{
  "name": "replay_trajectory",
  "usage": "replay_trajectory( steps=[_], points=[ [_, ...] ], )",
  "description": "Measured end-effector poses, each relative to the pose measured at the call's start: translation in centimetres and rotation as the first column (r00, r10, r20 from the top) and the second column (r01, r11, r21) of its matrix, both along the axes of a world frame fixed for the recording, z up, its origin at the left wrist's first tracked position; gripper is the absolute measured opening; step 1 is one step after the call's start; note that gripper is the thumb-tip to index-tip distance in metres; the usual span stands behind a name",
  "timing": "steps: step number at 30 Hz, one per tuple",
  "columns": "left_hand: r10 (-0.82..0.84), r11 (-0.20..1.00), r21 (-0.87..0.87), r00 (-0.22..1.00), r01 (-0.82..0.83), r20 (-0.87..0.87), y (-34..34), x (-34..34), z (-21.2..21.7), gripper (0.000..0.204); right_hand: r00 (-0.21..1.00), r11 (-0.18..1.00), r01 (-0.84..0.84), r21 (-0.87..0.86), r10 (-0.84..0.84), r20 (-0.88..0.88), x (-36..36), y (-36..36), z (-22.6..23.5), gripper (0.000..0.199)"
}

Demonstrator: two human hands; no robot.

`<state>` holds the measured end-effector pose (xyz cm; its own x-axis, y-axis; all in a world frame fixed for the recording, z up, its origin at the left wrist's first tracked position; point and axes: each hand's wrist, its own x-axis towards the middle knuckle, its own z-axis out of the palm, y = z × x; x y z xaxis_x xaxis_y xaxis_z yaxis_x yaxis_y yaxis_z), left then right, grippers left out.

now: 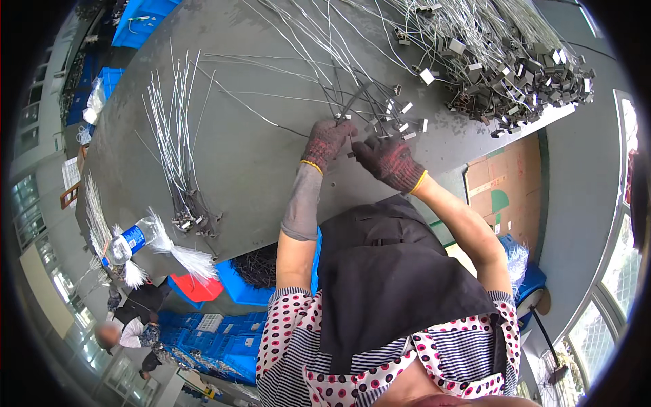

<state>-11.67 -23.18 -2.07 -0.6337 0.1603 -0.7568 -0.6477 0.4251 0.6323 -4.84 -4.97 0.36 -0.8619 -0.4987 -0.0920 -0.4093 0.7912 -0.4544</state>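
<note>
My left hand [325,142], in a dark red and black knitted glove, is closed on a thin wire lead [293,131] with a dark sleeve. A small white-ended connector [344,117] shows at its fingertips. Close beside it, my right hand [390,163], gloved alike, has its fingers curled together. What they pinch, if anything, is too small to make out. Just beyond both hands lies a loose group of wire leads [319,61] with dark sleeves and small metallic connectors [403,127], spread over the grey table [251,156].
A big heap of similar leads [515,85] covers the table's far right. A smaller bundle [173,136] lies left, near a plastic bottle [129,243] and white zip-tie-like strands [183,254]. Below the edge are blue crates [237,288]; another person [132,315] is at lower left.
</note>
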Motion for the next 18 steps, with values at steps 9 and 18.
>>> replay_trajectory(
  steps=[9, 18],
  points=[
    [-0.162, 0.983, -0.102, 0.983, 0.152, -0.09, 0.6, 1.9, -0.9, 0.037, 0.95, 0.943, 0.292, -0.158, -0.268, 0.158, -0.4, 1.1, 0.0, 0.033],
    [-0.169, 0.941, -0.334, 0.919, 0.044, -0.357, 2.9, 0.6, 1.3, 0.042, 0.697, 0.711, 0.702, -0.047, -0.672, 0.248, 4.5, 6.2, -1.2, 0.043]
  ],
)
